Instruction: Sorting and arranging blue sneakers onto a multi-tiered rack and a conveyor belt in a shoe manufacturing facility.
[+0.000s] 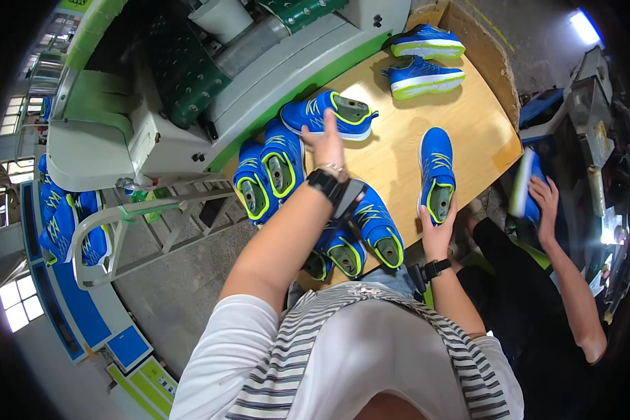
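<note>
My right hand [438,229] grips the heel end of a blue sneaker [435,155] with lime-green collar lining and yellow laces; its toe points away from me. A dark last fills the sneaker's opening. My left hand [325,144] has its fingers apart at the near side of another blue sneaker [315,112], which lies crosswise on the wooden tabletop [392,150]. Whether the fingertips touch that sneaker, I cannot tell. To the left, two matching sneakers [283,154] stand side by side. Several more [376,220] sit at the near edge, partly behind my left forearm.
At the far right corner, two sneakers [427,78] lie on their sides beside a cardboard panel [486,52]. A green-and-white machine [273,77] borders the far left. On the right, a co-worker's hand [544,203] holds a sneaker [525,183]. A metal rack [136,217] stands left.
</note>
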`<state>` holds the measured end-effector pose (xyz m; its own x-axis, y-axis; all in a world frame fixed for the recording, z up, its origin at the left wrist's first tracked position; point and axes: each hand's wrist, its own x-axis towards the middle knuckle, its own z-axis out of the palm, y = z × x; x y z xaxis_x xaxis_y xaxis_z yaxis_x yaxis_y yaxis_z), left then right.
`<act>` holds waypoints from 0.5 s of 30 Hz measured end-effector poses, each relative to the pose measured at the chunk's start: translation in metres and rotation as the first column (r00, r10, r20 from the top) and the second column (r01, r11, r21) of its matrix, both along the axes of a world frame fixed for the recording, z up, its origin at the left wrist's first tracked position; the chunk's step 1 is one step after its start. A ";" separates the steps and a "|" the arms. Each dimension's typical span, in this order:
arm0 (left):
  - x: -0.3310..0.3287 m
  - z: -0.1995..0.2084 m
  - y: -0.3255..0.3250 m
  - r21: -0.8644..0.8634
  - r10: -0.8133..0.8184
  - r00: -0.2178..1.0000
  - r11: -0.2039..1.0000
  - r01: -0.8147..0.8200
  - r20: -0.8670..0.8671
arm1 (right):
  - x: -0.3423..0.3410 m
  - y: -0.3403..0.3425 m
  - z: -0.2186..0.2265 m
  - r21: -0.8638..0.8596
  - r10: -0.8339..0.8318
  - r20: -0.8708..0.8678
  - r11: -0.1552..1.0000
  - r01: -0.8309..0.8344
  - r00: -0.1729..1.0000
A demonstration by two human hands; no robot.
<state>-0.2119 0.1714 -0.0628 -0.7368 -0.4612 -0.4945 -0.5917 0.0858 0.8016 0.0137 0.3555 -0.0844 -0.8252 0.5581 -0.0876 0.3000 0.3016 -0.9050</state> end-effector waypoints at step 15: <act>0.012 -0.012 -0.006 -0.275 -0.242 0.970 0.931 0.241 0.030 | 0.009 -0.005 -0.023 0.057 -0.058 -0.005 0.997 0.058 0.998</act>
<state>-0.2001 0.1649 -0.0747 -0.8447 -0.3860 -0.3708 -0.5222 0.4426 0.7289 0.0224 0.3509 -0.1076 -0.7915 0.6089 -0.0518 0.3156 0.3348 -0.8879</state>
